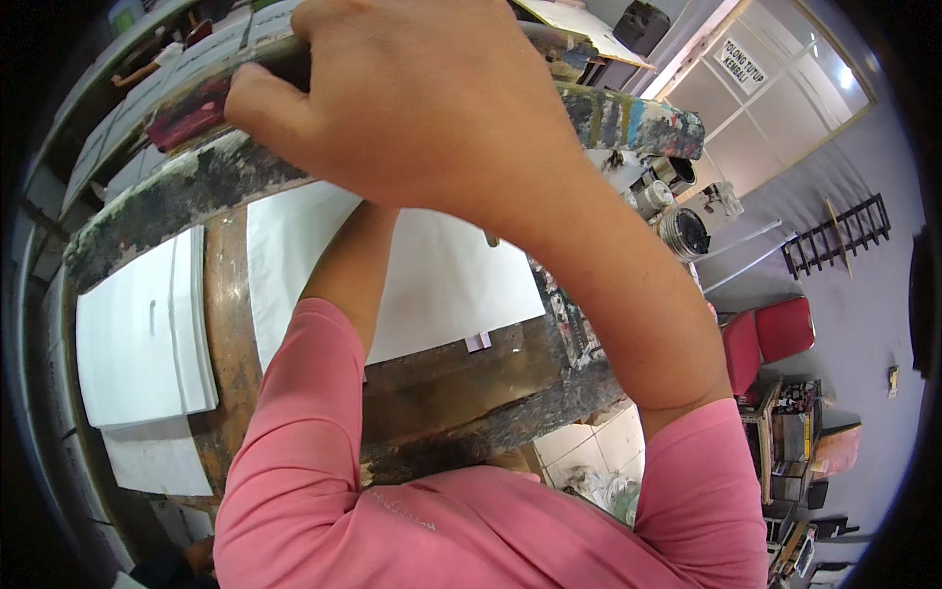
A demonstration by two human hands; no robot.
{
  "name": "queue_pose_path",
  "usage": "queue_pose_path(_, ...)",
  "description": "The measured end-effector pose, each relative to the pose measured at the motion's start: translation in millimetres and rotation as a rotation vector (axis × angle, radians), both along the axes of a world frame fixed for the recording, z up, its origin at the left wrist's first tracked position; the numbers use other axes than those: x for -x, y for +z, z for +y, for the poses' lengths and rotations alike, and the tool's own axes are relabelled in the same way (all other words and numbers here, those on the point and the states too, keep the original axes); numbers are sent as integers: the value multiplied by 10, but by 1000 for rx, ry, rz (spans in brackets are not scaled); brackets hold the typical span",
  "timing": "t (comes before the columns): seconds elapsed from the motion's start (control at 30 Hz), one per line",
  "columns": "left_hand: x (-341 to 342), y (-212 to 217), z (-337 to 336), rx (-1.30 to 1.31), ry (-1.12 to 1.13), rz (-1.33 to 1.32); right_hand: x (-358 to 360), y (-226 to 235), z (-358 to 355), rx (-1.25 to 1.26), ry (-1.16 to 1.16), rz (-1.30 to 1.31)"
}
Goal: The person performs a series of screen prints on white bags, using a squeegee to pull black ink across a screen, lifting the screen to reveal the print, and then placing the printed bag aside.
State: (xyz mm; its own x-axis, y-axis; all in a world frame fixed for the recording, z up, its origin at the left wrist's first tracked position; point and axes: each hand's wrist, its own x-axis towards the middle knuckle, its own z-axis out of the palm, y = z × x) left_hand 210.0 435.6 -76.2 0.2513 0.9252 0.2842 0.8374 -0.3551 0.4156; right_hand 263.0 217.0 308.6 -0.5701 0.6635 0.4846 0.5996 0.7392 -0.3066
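My right hand (412,88) reaches across the top middle, its back to me. Its thumb and fingers bend round a long ink-stained bar (186,120), dark with red smears. My left forearm (355,253) passes beneath the right one, and the left hand is hidden behind it. Below both arms, a large white sheet (451,285) lies on a brown wooden board (228,294). A thick, paint-crusted beam (167,191) crosses the board's far side. To the left is a stack of white sheets (132,339).
Ink tubs (684,234) and cans (673,175) stand to the right. Beyond them are a red chair (783,329), a black rack (839,236) on the wall and shelves (793,427). Another person's arm (137,74) shows at the far left, by a long table (211,54).
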Motion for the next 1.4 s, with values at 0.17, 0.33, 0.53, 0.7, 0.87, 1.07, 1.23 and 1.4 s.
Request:
queue_pose_path(0.17, 214, 314, -630, -187, -97, -200, 134, 151, -127, 56, -258, -318)
queue_pose_path(0.33, 1640, 480, -2341, -126, -150, -194, 81, -193, -202, -209, -171, -128)
queue_pose_path(0.53, 3013, 463, -3435, -117, 47, 84, 136, -253, -19, -11, -125, -135)
queue_pose_path(0.7, 2793, 307, -3349, -232, -315, 211, 237, -261, -141, 44, -326, -204)
queue_pose_path(0.87, 2690, 187, -3131, -264, -447, 197, 319, -224, -168, 94, -377, -222)
queue_pose_path(1.07, 2665, 94, -3144, -289, -445, 155, 294, -282, -176, -25, -389, -187)
queue_pose_path(1.23, 2619, 102, -3162, -308, -406, 159, 326, -273, -158, -69, -479, -256)
queue_pose_path(1.4, 2703, 73, -3181, -323, -446, 196, 487, -280, -192, 57, -526, -266)
